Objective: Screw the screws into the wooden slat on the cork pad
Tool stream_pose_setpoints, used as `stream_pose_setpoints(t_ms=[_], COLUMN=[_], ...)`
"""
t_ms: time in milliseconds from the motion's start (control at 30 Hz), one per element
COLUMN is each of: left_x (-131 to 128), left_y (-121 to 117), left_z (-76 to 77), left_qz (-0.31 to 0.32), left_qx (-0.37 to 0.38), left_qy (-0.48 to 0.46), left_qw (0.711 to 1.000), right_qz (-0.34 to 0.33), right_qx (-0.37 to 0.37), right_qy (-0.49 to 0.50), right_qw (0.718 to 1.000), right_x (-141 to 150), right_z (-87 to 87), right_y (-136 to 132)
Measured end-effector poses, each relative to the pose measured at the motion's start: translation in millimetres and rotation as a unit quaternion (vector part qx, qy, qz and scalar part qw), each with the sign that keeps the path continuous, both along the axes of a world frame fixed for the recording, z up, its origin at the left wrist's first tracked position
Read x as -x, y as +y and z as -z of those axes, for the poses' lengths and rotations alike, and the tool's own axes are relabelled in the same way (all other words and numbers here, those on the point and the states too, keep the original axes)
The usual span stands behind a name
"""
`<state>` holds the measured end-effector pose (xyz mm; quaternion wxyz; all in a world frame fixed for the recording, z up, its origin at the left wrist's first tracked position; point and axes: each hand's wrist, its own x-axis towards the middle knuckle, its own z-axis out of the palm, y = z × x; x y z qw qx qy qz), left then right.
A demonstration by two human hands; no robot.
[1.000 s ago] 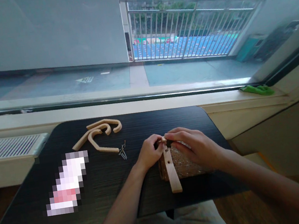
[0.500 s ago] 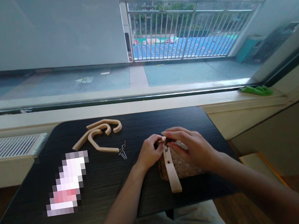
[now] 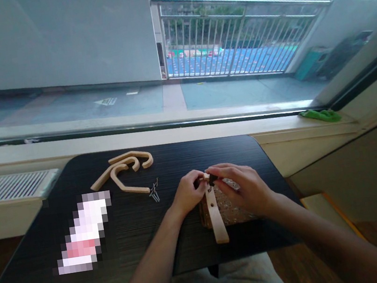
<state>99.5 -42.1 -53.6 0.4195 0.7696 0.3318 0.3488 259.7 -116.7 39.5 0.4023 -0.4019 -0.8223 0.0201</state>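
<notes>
A pale wooden hook piece [image 3: 218, 224] with holes along it rests over a brown, speckled block [image 3: 232, 210]. The near end of the wood sticks out past the block's edge. My left hand [image 3: 191, 192] pinches the far end of the wood from the left. Opposite it, my right hand [image 3: 246, 184] closes its thumb and fingers on a small dark piece [image 3: 212, 179] beside that same end. The fingers partly cover this piece, and its kind cannot be made out.
Several curved wooden hooks [image 3: 130, 190] lie at the left of the black table [image 3: 136, 244]. Beside them is a small heap of screws [image 3: 154, 191]. A blurred-out pale rectangle [image 3: 84, 228] lies nearer the left. A green cloth [image 3: 321, 115] is on the window sill [image 3: 271, 123].
My right fingertips have shifted slightly, and more of the dark piece shows between them. The left hand and the wooden piece stay in place.
</notes>
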Motion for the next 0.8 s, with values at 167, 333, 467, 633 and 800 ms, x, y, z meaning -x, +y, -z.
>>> stream_pose_setpoints(t_ms=[167, 333, 467, 633, 800], left_x=[0.2, 0.6, 0.9, 1.1, 0.3], left_y=[0.8, 1.4, 1.6, 1.5, 1.5], left_z=[-1.6, -2.4, -2.5, -1.9, -1.4], left_qz=[-0.004, -0.002, -0.003, -0.006, -0.008], left_qx=[-0.011, -0.009, -0.014, -0.010, -0.010], left_qy=[0.007, 0.007, 0.004, 0.001, 0.003], left_qw=[1.000, 1.000, 1.000, 1.000, 1.000], right_qz=[0.021, 0.038, 0.039, 0.001, -0.017], right_qx=[0.004, -0.007, 0.012, -0.014, -0.010], right_qy=[0.006, 0.021, 0.010, -0.008, 0.019], right_qw=[1.000, 0.999, 0.999, 1.000, 1.000], right_x=[-1.0, -1.6, -0.3, 1.0, 3.2], right_z=[0.6, 5.9, 7.5, 3.1, -1.8], right_y=[-0.1, 0.9, 2.6, 3.9, 2.3])
